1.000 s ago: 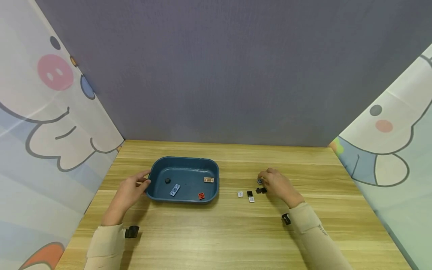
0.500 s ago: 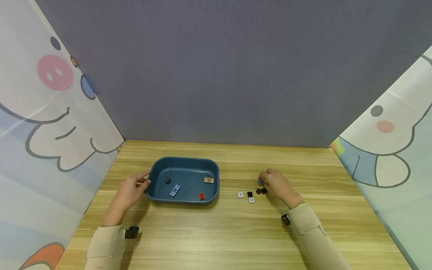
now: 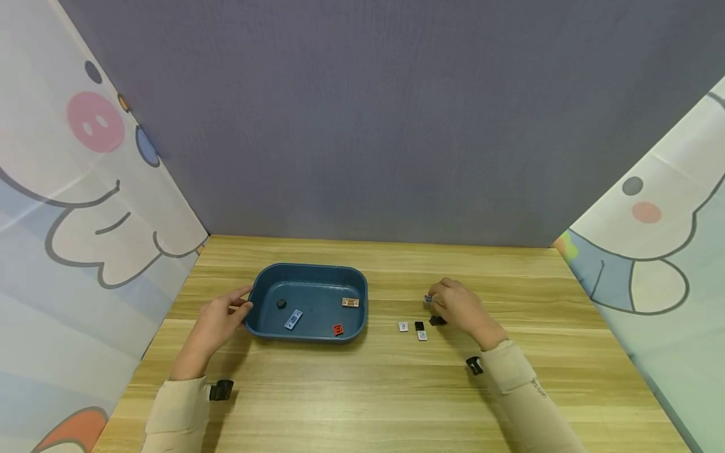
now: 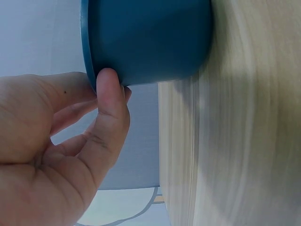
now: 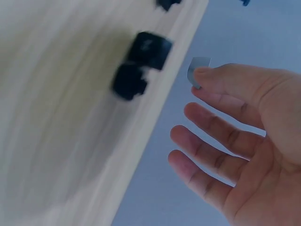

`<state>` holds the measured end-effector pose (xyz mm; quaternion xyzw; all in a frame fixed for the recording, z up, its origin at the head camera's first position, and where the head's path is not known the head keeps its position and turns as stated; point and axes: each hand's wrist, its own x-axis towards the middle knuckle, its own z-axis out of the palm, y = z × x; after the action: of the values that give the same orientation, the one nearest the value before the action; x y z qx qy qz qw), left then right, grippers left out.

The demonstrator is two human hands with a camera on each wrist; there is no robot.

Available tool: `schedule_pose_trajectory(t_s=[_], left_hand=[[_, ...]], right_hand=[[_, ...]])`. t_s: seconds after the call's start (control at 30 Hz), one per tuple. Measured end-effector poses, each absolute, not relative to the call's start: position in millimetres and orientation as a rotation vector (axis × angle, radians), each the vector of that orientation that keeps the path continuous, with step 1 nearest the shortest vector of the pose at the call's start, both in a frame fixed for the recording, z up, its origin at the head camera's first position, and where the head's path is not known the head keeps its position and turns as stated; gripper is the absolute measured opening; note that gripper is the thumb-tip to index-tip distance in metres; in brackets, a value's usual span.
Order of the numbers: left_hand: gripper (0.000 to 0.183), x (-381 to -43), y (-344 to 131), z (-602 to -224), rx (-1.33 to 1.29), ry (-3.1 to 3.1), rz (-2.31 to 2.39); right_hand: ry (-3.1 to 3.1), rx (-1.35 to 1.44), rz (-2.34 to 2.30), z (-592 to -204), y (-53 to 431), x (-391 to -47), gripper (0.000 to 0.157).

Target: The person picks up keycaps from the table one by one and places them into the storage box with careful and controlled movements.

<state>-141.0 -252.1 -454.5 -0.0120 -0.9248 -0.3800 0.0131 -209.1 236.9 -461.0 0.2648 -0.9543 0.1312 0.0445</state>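
Observation:
My left hand [image 3: 218,321] pinches the left rim of a shallow blue plastic bin [image 3: 317,309] standing on the table. In the left wrist view its thumb and fingers lie on either side of the bin's edge. My right hand [image 3: 466,313] pinches a small grey block [image 5: 198,69] between thumb and index finger, held off the table; the other fingers are loosely bent. Below that hand, dark toy-like pieces [image 3: 436,321] lie partly hidden. Inside the bin are a dark lump [image 3: 281,303], a blue printed tile [image 3: 293,319], a tan printed tile [image 3: 350,302] and a red tile [image 3: 338,329].
Between bin and right hand lie a white printed tile [image 3: 403,327], a small black piece [image 3: 419,326] and another white tile [image 3: 421,336]. The wooden table [image 3: 340,402] meets a grey panel [image 3: 385,126] at the back, with cartoon-printed cloths on both sides.
My right hand has lifted the small grey block from the table and shifted slightly left and away with it. The left hand and the bin have stayed put.

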Motion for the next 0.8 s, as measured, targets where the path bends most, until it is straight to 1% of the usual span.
schedule_pose_trajectory(t_s=[0.37, 0.8], left_hand=[[0.044, -140, -252, -453, -0.039, -2.878, -1.205], [0.044, -141, -253, -455, -0.057, -2.865, -1.189]], right_hand=[[-2.871, 0.896, 0.374, -436, 209, -204, 0.022], [-2.842, 0.996, 0.365, -421, 166, -205, 0.02]])
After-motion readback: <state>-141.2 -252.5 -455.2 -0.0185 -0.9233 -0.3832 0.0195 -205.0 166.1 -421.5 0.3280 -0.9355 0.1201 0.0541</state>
